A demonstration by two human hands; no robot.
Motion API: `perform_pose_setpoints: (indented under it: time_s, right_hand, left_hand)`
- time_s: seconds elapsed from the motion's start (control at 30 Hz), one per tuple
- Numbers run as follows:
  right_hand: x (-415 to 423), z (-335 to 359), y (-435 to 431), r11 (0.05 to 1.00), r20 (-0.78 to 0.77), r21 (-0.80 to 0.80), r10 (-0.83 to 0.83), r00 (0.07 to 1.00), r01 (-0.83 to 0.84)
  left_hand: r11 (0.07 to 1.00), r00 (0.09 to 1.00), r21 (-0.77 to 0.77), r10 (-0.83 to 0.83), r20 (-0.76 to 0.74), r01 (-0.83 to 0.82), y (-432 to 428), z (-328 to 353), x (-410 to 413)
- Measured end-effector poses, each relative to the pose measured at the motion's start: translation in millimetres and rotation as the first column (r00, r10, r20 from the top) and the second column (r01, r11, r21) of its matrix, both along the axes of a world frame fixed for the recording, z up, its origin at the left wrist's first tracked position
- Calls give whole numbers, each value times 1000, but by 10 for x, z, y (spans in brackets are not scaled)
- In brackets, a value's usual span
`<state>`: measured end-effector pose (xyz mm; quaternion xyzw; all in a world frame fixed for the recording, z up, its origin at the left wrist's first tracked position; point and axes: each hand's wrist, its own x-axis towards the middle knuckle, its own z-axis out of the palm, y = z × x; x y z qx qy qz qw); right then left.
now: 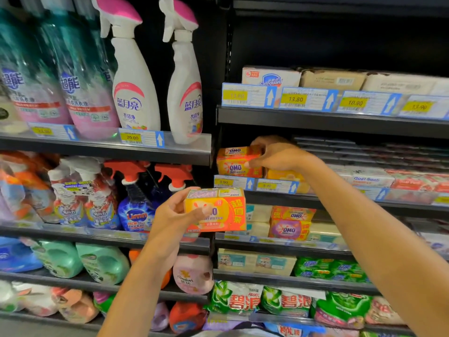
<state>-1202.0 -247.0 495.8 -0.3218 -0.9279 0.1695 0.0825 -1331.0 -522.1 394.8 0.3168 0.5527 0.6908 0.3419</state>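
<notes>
Orange soap pack (228,215), near the shelf (272,198) front, is pinched at its left end by the left hand (173,216); right hand (274,155) grips a second pack (233,166) on the shelf — likely light, stiff, slick-wrapped; hold across the ends.

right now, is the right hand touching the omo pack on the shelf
Touching. The head view shows the right hand curled over the top of the shelf omo pack, with its thumb against the pack's front.
</notes>
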Motion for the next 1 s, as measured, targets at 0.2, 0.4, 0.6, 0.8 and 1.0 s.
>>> perform_pose_setpoints:
  time_s: [0.2,0.4,0.6,0.8,1.0]
  right_hand:
    - [-97,-6,215,1000,111,18,-11,994,9]
    - [-166,-45,363,1000,103,-5,-20,994,20]
    - [128,44,-86,997,-277,-79,1,961,-23]
    - [556,39,-694,930,-341,-220,211,916,-296]
    - [593,103,-728,934,-270,-220,221,937,-283]
  left_hand:
    - [1000,999,-8,-26,-32,26,57,127,58]
    - [999,998,-25,-25,-50,24,157,256,101]
    - [1000,998,-10,-17,-56,17,210,315,101]
    - [999,998,16,46,-50,-46,290,368,156]
    - [997,995,79,13,-100,-5,368,449,229]
